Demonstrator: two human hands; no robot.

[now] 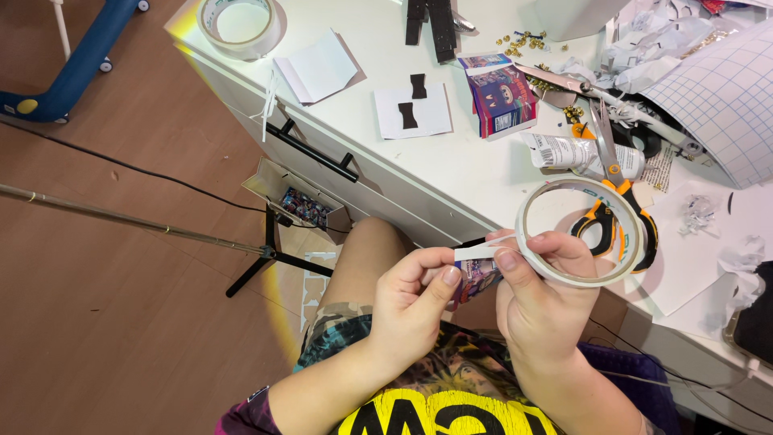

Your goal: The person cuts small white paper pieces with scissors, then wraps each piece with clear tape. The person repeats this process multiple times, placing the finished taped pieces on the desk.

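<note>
1. One white desk [451, 173] fills the upper right of the view and serves as the landmark; its front edge runs diagonally, with a black drawer handle [314, 151] on the face below the edge.
2. A sheet of gridded backing paper [725, 97] curls at the desk's far right corner.
3. A large roll of clear tape [241, 24] sits at the desk's far left corner.
4. A colourful small carton [501, 95] lies near the desk's middle, with a white card bearing two black bows [412, 111] just left of it.
5. Orange-and-black scissors [616, 189] lie near the desk's front edge, beside a squeezed tube [576, 153].
6. The right hand [543, 302], off the desk's front edge above the lap, grips a thin roll of white tape [576, 234] with the fingers through its ring and the thumb on the outside.
7. The left hand [411, 302], just beside it, pinches the tape's free end [477, 252] between thumb and forefinger, against a small printed piece [473, 278] held between both hands.
</note>
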